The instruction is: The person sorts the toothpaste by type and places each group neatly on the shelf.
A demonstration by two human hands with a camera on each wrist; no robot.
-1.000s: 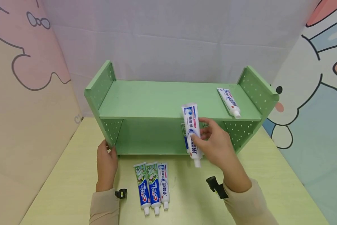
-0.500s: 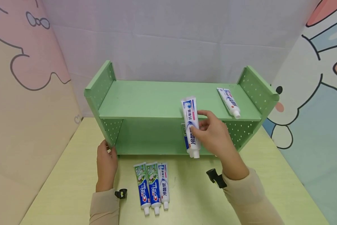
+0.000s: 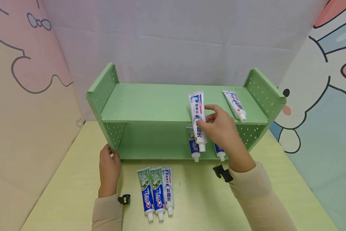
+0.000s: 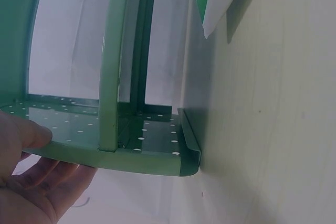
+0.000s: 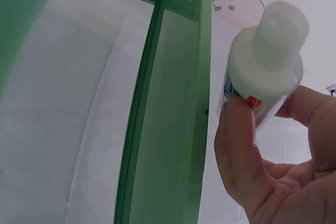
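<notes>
My right hand point(image 3: 223, 126) pinches a white toothpaste tube point(image 3: 197, 117) between thumb and fingers, cap end down, in front of the upper board of a green two-tier shelf point(image 3: 149, 102). In the right wrist view the tube's white cap point(image 5: 283, 27) points toward the camera. Low at the shelf's left side, my left hand point(image 3: 110, 171) grips the edge of the perforated side panel; the left wrist view shows the thumb point(image 4: 34, 134) on its inner face and the fingers outside. Another white tube point(image 3: 235, 106) lies on the upper board at the right.
On the lower board lie two blue-green Crest tubes point(image 3: 193, 146), the right one point(image 3: 219, 150) partly behind my hand. Two more Crest tubes point(image 3: 146, 194) and a white tube point(image 3: 168, 189) lie side by side on the pale table point(image 3: 60, 192) before the shelf. A white cloth point(image 3: 173, 41) hangs behind.
My right hand has raised the white toothpaste tube from before the lower tier to the upper board's front edge, uncovering the Crest tubes behind. My left hand has stayed put.
</notes>
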